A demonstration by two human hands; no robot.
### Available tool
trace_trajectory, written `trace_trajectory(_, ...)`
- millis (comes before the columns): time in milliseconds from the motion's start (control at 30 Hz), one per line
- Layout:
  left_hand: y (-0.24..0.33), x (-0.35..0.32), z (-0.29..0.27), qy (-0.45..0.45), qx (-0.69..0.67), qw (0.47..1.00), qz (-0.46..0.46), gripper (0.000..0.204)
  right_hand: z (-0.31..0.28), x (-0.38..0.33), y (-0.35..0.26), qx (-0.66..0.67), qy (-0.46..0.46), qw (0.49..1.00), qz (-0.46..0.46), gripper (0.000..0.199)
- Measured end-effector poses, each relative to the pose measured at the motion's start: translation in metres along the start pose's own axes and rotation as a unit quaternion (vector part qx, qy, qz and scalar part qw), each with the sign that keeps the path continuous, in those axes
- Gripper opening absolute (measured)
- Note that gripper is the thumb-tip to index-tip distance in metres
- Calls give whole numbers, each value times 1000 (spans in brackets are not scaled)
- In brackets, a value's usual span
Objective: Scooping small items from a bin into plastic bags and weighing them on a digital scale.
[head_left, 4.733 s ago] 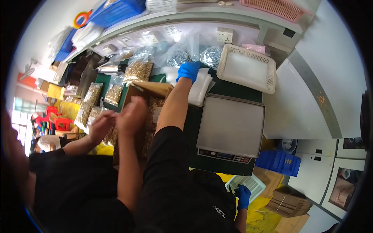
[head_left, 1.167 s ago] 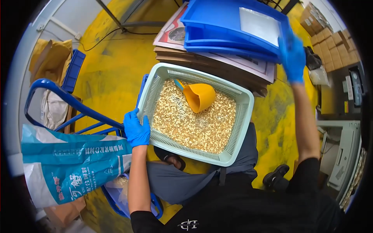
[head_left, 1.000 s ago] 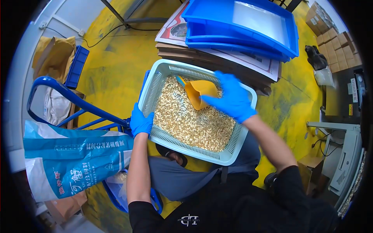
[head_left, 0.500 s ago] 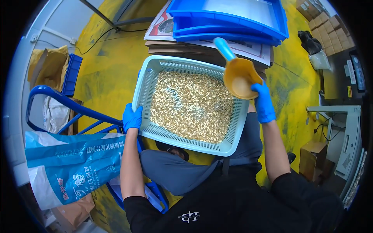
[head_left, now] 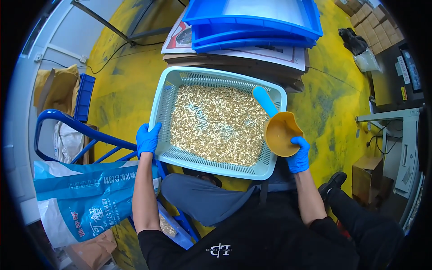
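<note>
A pale green perforated basket (head_left: 167, 93) full of small tan pellets (head_left: 216, 123) rests on my lap. My left hand (head_left: 147, 138), in a blue glove, grips the basket's near left rim. My right hand (head_left: 299, 154), also gloved in blue, holds an orange scoop (head_left: 279, 132) with a blue handle by its bowl, at the basket's right rim. The scoop's handle points up and left over the pellets.
Stacked blue trays (head_left: 252, 20) lie on flat cardboard beyond the basket. A blue hand truck (head_left: 67, 130) and a printed blue-and-white sack (head_left: 76, 198) stand at my left. The floor is yellow. Cardboard boxes (head_left: 369, 173) and a grey machine sit at the right.
Earlier I faced a workbench with other people. In the last second my right hand came down from the blue trays, took the scoop out of the pellets and carried it to the basket's right rim.
</note>
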State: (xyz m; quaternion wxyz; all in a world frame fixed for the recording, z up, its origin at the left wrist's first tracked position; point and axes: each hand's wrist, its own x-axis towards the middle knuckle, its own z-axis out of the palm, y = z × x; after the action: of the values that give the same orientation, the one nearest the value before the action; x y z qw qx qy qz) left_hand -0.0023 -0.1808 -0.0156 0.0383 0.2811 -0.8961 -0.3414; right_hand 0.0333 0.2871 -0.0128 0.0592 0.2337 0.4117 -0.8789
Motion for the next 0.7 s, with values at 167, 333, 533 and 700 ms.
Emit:
trace_trajectory(167,20,-8,-14,9,-23,1000,1,34,17,-1,0,-71,-63,994,-50,64)
trace_trajectory(333,58,-18,-42,3,-56,998,27,28,18,3,3,-67,-43,997,-21,66)
trace_trajectory(533,104,-44,-70,-29,-75,996,25,26,7,13,8,-41,8,999,22,63)
trace_trajectory(700,134,-65,-86,-33,-72,996,48,24,1,14,13,-15,31,998,43,62)
